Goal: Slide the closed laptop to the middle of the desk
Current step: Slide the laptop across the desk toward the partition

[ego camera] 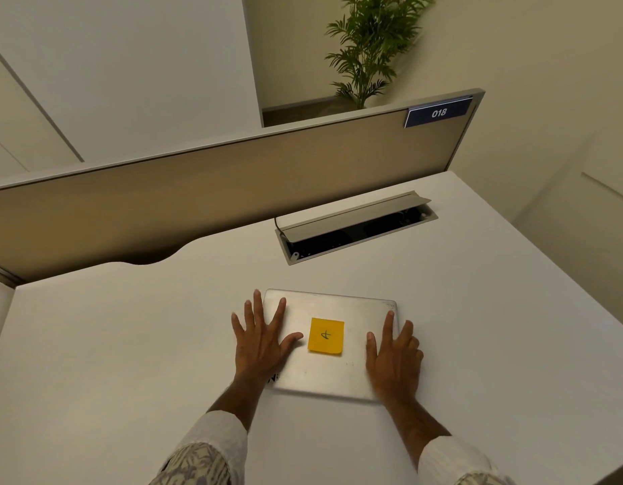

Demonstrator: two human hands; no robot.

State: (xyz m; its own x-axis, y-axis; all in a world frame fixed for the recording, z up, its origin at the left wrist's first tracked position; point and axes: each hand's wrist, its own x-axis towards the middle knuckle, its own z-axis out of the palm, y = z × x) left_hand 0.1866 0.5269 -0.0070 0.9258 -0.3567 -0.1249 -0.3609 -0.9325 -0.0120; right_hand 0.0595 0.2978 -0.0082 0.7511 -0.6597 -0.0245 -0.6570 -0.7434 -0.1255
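A closed silver laptop (pixel 338 311) lies flat on the white desk (pixel 128 344), right of the desk's centre. A yellow sticky note (pixel 326 336) with a handwritten mark is stuck on its lid. My left hand (pixel 259 339) lies flat with fingers spread over the laptop's left edge, partly on the desk. My right hand (pixel 394 358) rests flat on the lid's right side, fingers reaching toward the far right corner. Neither hand wraps around anything.
Behind the laptop an open cable tray (pixel 355 229) is sunk into the desk, its lid tilted up. A beige partition (pixel 215 190) with a "018" label (pixel 438 113) bounds the desk's far edge. A potted plant (pixel 369 47) stands beyond it.
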